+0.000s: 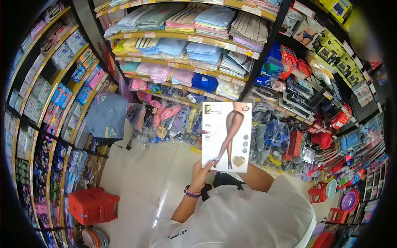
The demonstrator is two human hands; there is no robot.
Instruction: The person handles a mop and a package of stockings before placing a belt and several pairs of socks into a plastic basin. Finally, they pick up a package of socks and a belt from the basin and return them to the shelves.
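Fingers of the left hand are pinching the hosiery package, mid-frame.
Its printed front is facing the camera, the lower-left grip probably leaving the picture readable; the left forearm is slanting up from below, the right forearm is running behind the package, its hand hidden, grip unclear.

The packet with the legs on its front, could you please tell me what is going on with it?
A person's left hand holds the packet near its lower left corner, its front facing the camera. The right forearm reaches up behind it, that hand out of sight. Beyond are shelves of folded cloths.
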